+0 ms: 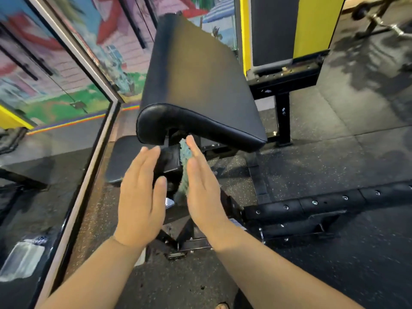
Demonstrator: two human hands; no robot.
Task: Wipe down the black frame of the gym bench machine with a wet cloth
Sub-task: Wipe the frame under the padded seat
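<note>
A black padded arm rest (196,85) slopes up over the machine's black frame post (170,158). A grey-green cloth (184,172) lies against the right side of that post, under the pad. My right hand (202,188) presses the cloth to the post with straight fingers. On the post's left side, my left hand (141,197) is held flat with fingers straight, its fingertips at the post. A small black seat pad (121,161) sits lower left. Much of the cloth is hidden behind my right hand.
A mirror wall (44,108) with a metal edge runs along the left. Black base rails with bolts (312,204) lie on the speckled rubber floor to the right. A yellow and black machine (285,41) stands behind. A toe shows at the bottom edge.
</note>
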